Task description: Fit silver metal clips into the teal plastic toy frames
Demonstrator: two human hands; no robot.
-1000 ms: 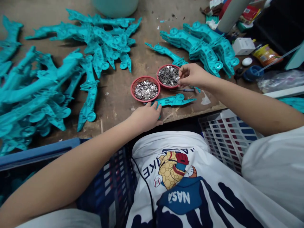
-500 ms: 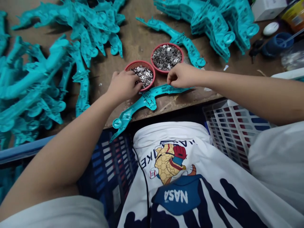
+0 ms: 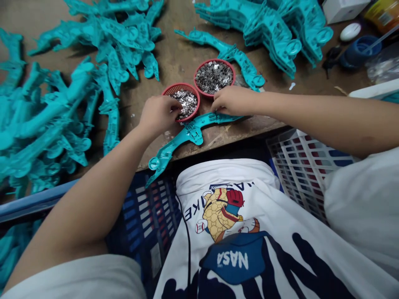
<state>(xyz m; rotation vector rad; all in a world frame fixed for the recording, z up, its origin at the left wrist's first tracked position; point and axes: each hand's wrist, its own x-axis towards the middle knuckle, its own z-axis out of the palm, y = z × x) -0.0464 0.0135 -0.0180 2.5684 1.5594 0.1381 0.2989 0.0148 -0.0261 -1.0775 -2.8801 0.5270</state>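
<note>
A turquoise curved plastic part [image 3: 193, 132] lies at the table's front edge, its left end jutting past it. My right hand [image 3: 233, 101] rests at its right end, fingers bent down and pinched against it. Whatever small piece sits between those fingertips is hidden. My left hand [image 3: 159, 114] is at the left side of a small red basket [image 3: 180, 86] of shiny metal pieces [image 3: 188, 104]. Its thumb and fingers are closed together over the pieces; what they hold is not visible. A second red basket [image 3: 215, 61] of darker metal pieces stands behind my right hand.
Turquoise parts are heaped on the left [image 3: 52, 112], with stacked ones [image 3: 271, 33] at the back right. A single part [image 3: 232, 52] lies behind the baskets. A blue cup [image 3: 358, 54] stands far right. Blue [image 3: 146, 207] and white [image 3: 302, 153] crates sit below the table edge.
My left hand's fingers have drawn together and back toward the basket's left side. My right hand's fingers have bent lower over the part. The view has shifted slightly.
</note>
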